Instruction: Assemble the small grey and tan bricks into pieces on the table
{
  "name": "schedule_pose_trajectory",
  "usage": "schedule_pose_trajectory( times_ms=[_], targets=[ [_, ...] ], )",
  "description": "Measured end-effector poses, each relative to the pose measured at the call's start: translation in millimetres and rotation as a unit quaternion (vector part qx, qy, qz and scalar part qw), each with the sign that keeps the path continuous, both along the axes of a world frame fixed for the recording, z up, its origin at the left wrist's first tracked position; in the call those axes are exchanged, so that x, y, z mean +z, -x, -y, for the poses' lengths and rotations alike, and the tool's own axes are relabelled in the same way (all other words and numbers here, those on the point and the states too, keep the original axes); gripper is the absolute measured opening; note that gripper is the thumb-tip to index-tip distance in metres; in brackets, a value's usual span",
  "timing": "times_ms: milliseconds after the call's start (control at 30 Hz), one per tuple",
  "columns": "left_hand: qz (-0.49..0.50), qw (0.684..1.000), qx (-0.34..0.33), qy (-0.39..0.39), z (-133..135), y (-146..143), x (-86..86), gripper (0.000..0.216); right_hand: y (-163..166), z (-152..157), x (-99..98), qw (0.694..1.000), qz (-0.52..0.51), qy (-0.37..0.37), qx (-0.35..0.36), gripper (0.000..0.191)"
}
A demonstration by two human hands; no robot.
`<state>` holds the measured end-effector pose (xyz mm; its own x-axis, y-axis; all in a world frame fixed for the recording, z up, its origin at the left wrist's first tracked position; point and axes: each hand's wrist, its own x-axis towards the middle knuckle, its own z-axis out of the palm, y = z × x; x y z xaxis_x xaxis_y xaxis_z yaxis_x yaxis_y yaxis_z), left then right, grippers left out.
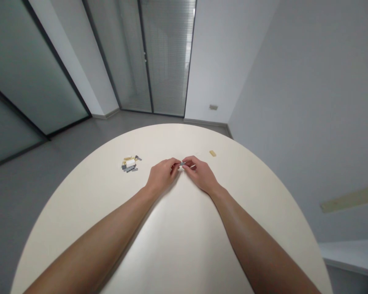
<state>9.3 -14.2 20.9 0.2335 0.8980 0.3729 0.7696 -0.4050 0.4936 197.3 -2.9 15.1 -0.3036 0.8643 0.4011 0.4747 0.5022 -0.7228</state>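
In the head view, the left hand (162,173) and the right hand (200,174) come in from the bottom corners and meet near the middle of a round cream table (178,245). Their fingertips nearly touch. Both grips are pinched almost closed on a small gray brick (182,163), which sits between them, mostly hidden by the fingers. The view does not settle how much of the brick each hand holds. A pale sliver (192,166) shows just beside the right hand's fingers, too small to identify.

Left of the hands, well apart from them, lies a small pile of bricks (129,164) in gray, tan and white, loosely heaped on the tabletop. A tan brick (212,153) lies alone beyond the right hand, near it but not touching.

Beyond the table's far edge is a gray floor (135,126). Glass partitions (33,73) stand at the left, and a glass door with blinds (168,53) stands straight ahead. A white wall (306,102) runs along the right, with a small wall plate (213,107) low on it and a tan patch (351,199) further right.
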Motion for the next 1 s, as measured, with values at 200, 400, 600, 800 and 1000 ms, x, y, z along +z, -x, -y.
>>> schedule_pose_trajectory(
  times_ms=[200,400,600,800,1000],
  targets=[
    [-0.001,1.0,-0.006,-0.018,0.7,-0.7,0.5,0.02,0.0,-1.7,-2.0,1.0,-0.003,0.007,-0.011,0.009],
    [0.005,1.0,-0.014,-0.022,0.6,-0.7,-0.3,0.02,-0.6,-1.1,-3.3,1.0,0.001,0.017,-0.021,0.008],
    [-0.003,1.0,-0.016,-0.021,-1.0,-0.8,-0.9,0.021,-0.9,-1.8,-4.7,0.999,0.007,0.032,-0.023,0.01],
    [0.008,1.0,-0.015,-0.014,-0.6,0.2,-0.6,0.021,-0.6,-1.4,-2.8,0.999,0.015,0.024,-0.019,0.011],
    [0.009,1.0,-0.008,-0.006,0.3,-0.3,-0.8,0.022,-0.6,-1.4,-1.4,0.999,0.018,0.019,-0.02,0.01]
  ],
)
